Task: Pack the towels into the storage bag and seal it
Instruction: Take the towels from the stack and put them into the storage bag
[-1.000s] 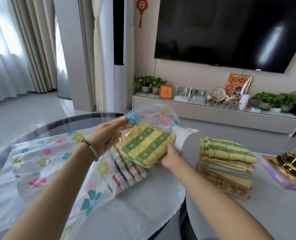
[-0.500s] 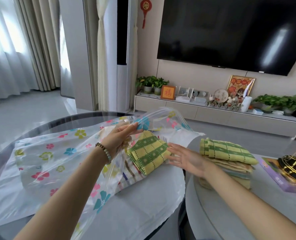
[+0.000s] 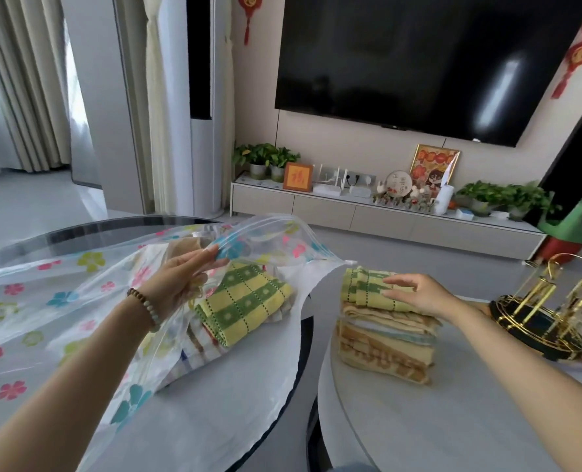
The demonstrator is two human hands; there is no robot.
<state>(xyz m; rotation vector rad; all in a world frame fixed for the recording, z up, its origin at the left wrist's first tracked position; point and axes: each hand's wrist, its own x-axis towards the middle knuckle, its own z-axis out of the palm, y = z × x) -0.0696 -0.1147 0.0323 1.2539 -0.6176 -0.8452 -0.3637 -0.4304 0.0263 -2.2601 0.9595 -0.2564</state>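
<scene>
One storage bag (image 3: 78, 301) is spread across the left surface (image 3: 78, 233), and two towels are counted inside: a checked towel (image 3: 245, 301) over a striped towel (image 3: 197, 349). One stack (image 3: 384, 349) of about five is seen on the right surface (image 3: 452, 420), beside one gold rack (image 3: 555, 311). The bag's lifted flap is gripped by the left hand (image 3: 177, 281); the stack's top is touched by the right hand (image 3: 418, 294), fingers (image 3: 396, 279) straightened.

Left forearm (image 3: 78, 386) and right forearm (image 3: 521, 373): bare to the frame edge. Left wrist, just behind my left grip (image 3: 184, 281): one bracelet (image 3: 145, 310) of round beads, mostly dark brown, a few pale grey-green.
</scene>
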